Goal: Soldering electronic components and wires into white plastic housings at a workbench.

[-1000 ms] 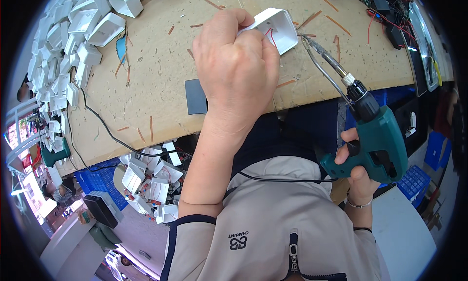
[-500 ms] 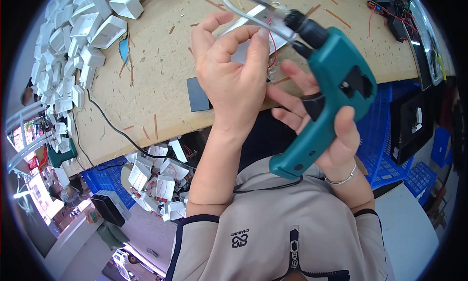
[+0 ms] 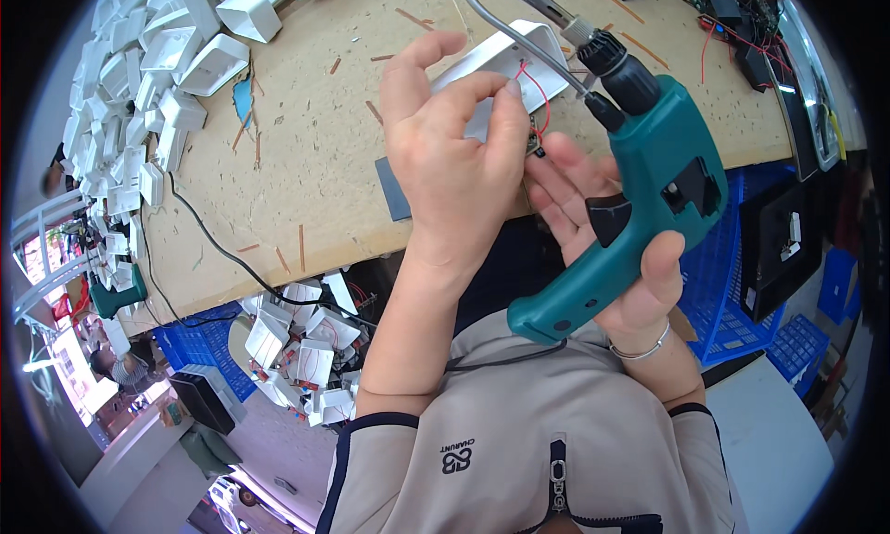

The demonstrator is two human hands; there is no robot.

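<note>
My left hand (image 3: 454,163) is raised over the wooden bench (image 3: 315,154) and pinches a thin red wire (image 3: 535,89) that comes off a white plastic housing (image 3: 505,66) behind it. My right hand (image 3: 621,256) grips the handle of a teal pistol-shaped soldering gun (image 3: 649,191). Its metal tip points up and left past the housing. The right fingertips also touch a small dark part at the wire's lower end. The housing's underside is hidden by my left hand.
A heap of white plastic housings (image 3: 158,80) covers the bench's left side. More lie in a bin (image 3: 297,349) below the bench edge. A dark pad (image 3: 394,186), a black cable (image 3: 213,242) and short copper wire offcuts lie on the wood. Blue crates (image 3: 732,311) stand at right.
My right hand has brought the soldering gun up from beside the bench to the housing. My left hand has lifted the housing's wire and now pinches it.
</note>
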